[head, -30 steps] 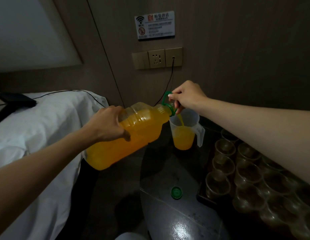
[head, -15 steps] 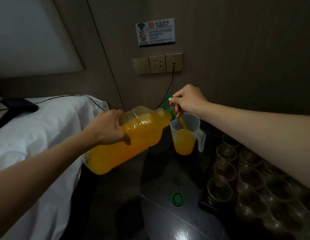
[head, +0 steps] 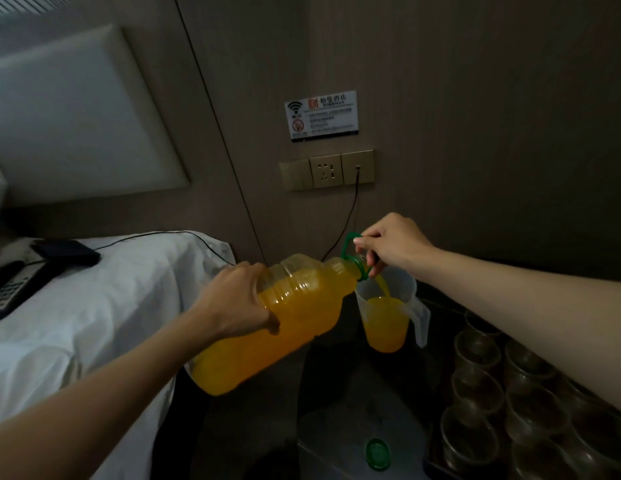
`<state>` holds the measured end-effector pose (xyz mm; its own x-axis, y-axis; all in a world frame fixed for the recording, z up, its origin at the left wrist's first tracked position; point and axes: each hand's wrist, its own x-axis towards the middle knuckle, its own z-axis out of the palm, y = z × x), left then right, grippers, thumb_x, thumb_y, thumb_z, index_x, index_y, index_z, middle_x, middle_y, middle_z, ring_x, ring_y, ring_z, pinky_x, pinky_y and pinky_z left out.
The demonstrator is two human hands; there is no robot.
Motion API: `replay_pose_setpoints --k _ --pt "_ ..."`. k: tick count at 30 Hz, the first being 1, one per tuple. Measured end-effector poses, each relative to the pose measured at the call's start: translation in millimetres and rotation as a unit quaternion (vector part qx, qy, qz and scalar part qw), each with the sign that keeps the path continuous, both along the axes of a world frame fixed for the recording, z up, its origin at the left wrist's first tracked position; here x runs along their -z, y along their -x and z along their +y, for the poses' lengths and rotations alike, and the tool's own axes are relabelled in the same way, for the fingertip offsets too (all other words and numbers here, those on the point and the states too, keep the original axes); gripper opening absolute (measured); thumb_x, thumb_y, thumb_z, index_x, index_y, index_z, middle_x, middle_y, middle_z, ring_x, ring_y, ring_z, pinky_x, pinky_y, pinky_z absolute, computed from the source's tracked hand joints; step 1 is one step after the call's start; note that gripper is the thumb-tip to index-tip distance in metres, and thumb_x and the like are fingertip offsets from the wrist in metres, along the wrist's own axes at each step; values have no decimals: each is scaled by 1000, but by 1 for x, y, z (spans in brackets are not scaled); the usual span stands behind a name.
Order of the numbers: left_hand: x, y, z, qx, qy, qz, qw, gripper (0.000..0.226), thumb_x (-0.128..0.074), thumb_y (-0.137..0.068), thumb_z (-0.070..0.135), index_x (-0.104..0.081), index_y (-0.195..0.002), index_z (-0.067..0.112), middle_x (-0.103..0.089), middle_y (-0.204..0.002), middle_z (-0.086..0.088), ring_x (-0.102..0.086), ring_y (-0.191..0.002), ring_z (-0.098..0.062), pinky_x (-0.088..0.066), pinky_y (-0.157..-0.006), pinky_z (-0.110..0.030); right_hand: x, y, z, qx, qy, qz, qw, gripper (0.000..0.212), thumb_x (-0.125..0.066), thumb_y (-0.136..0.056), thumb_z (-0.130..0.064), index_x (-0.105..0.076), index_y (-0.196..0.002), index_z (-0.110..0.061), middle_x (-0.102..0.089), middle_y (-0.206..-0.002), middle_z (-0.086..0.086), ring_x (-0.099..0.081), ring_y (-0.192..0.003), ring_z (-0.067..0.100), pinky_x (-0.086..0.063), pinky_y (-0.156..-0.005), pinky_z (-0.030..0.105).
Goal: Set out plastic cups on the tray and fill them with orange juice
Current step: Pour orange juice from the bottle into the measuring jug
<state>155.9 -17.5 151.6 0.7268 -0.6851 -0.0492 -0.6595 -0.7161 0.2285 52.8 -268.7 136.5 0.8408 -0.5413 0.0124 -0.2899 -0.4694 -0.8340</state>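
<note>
Left hand (head: 239, 303): grips bottle (head: 302, 317) body.
Right hand (head: 392, 244): pinches green handle (head: 349, 245).
Advice: tilt gently, stream centred in jug (head: 388, 317).

This is a hotel bedroom. A wall sign (head: 321, 116) carries a Wi-Fi symbol, a no-smoking symbol and a hotel's name, with smaller lines too fine to read. Below it is a socket panel (head: 328, 169) with 1 cable (head: 350, 209) plugged in. A bed (head: 111, 299) with white sheets stands against a padded headboard (head: 70, 123), beside a dark glossy table (head: 337, 393).
</note>
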Motion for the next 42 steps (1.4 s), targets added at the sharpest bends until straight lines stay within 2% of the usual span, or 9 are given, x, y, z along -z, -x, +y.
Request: replay_pose_setpoints --k 7,11,16,19,28,34,37,42 --pt "-5 -2 -3 7 -17 -22 1000 90 -92 -64 42 -48 -140 22 -47 -117 5 -51 -112 -20 -51 -95 -41 0 0 -2 2 -20 6 1000 17 -66 -98 -22 -75 -93 -8 -72 -67 9 -72 -58 18 -62 -61 27" --pt "-7 0 -4 4 -11 -23 1000 91 -91 -65 41 -47 -142 21 -51 -123 1 -51 -114 -22 -50 -96 -41 -3 1 0 7 -11 3 1000 19 -66 -98 -23 -75 -91 -7 -73 -69 11 -75 -62 23 -63 -62 27" --pt "-12 1 -5 11 -12 -27 1000 85 -92 -62 42 -53 -134 20 -54 -118 -1 -53 -108 -23 -53 -93 -45 -6 3 0 9 -17 3 1000 20 -66 -98 -22 -75 -93 -5 -73 -72 13 -76 -69 29 -63 -62 28" --pt "-15 0 -5 11 -11 -36 999 83 -92 -62 42 -54 -132 21 -54 -118 -1 -53 -109 -23 -53 -93 -47 -7 3 0 10 -19 1 1000 20 -66 -98 -22 -75 -94 -5 -73 -73 14 -75 -68 28 -64 -65 31" --pt "-11 4 -2 15 -1 -31 999 83 -92 -62 43 -54 -133 21 -56 -117 -2 -54 -109 -23 -54 -93 -48 -9 6 2 -2 0 3 1000 18 -65 -98 -23 -74 -96 -8 -73 -76 13 -76 -70 26 -63 -65 30" --pt "-7 7 -2 23 -11 -60 998 85 -91 -63 44 -54 -135 20 -53 -116 0 -52 -104 -21 -53 -86 -40 -3 7 3 -1 19 8 1000 19 -65 -98 -23 -75 -93 -8 -73 -73 11 -75 -67 24 -63 -65 30" --pt "-7 7 -1 22 -11 -58 998 85 -92 -63 42 -53 -135 19 -54 -118 -2 -52 -106 -22 -53 -87 -40 0 6 3 2 16 3 1000 19 -65 -98 -23 -75 -94 -8 -73 -72 10 -75 -66 24 -61 -61 26" --pt "-8 8 -1 19 -10 -57 998 79 -92 -63 42 -57 -129 17 -56 -116 -4 -55 -104 -24 -55 -85 -40 -2 4 3 4 17 1 1000 19 -64 -99 -23 -74 -96 -7 -73 -75 12 -76 -69 25 -64 -65 30"
